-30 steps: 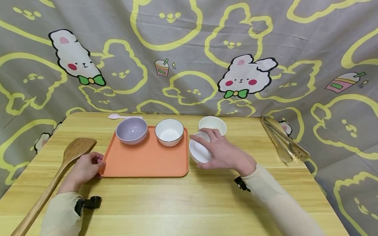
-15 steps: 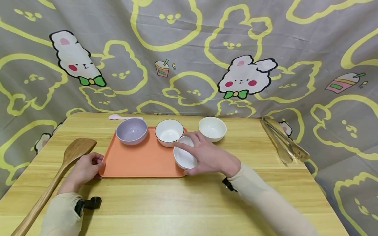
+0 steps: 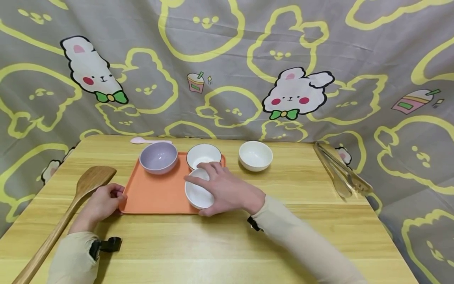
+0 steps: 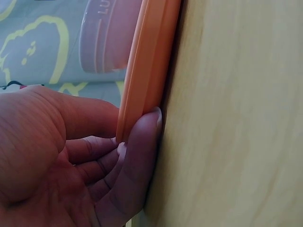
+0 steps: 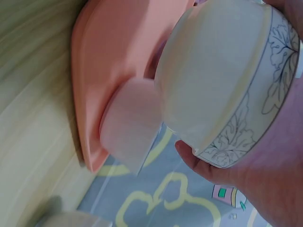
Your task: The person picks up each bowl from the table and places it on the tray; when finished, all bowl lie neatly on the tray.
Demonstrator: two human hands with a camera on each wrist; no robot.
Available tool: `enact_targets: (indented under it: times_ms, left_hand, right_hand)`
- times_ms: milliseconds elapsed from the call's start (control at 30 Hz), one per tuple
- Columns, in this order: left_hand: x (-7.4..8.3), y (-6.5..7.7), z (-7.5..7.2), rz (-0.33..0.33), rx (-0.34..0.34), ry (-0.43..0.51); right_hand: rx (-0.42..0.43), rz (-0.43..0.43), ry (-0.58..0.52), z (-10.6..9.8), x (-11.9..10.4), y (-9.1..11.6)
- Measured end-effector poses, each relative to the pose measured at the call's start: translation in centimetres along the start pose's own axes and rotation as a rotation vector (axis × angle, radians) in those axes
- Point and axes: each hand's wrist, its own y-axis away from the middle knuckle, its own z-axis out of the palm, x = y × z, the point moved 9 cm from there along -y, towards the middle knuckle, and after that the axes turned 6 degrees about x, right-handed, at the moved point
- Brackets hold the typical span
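White bowl [image 3: 198,193] with a grey leaf pattern is hanging in the grasp of the right hand [image 3: 227,189], whose spread fingers and thumb are gripping it from opposite sides, while the left hand [image 3: 103,203], well apart, is pinching the near left corner of an orange tray [image 3: 159,197].

A knock is looking like the chief risk: a dark-rimmed bowl [image 3: 198,155] is standing on the tray just beyond the right fingers, and a slight drift away from the body could be bringing the two together. Whether they are touching, the pictures are not settling. Smooth sides could also be slipping from that wide grip, and a low approach could be catching the tray's raised rim. A tug from the left hand could be shifting the tray under its load.

As for position, the patterned bowl is sitting just left of the right palm and well to the right of the left hand, appearing in the right wrist view to be hovering above the tray, which is lying between both hands. A lavender bowl [image 3: 158,157] is resting on the tray beyond the left hand and to its right. Past the right hand, farther right, a plain white bowl [image 3: 255,156] is standing on the table [image 3: 213,248]. Beside the left forearm, a wooden spatula [image 3: 93,177] is lying lengthwise.
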Motion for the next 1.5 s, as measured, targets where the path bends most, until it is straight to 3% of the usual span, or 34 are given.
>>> enact_targets:
  times_ms: [400, 633, 933, 1200, 1500]
  left_hand:
    - [0.3, 0.1, 0.3, 0.007, -0.012, 0.018]
    - [0.4, 0.0, -0.1, 0.022, 0.009, -0.033]
    - [0.4, 0.0, -0.1, 0.037, 0.013, -0.034]
    - [0.4, 0.0, -0.2, 0.060, 0.021, -0.090]
    - [0.6, -0.1, 0.0, 0.058, 0.018, -0.079]
  right_hand:
    - [-0.028, -0.026, -0.014, 1.5, -1.1, -2.0]
    - [-0.060, -0.054, -0.002, 2.1, -2.3, -3.1]
    - [-0.090, -0.047, 0.013, 3.2, -3.3, -4.5]
    - [-0.105, -0.055, 0.061, 4.4, -4.5, -6.3]
    - [-0.124, -0.063, 0.114, 5.5, -6.1, -8.0]
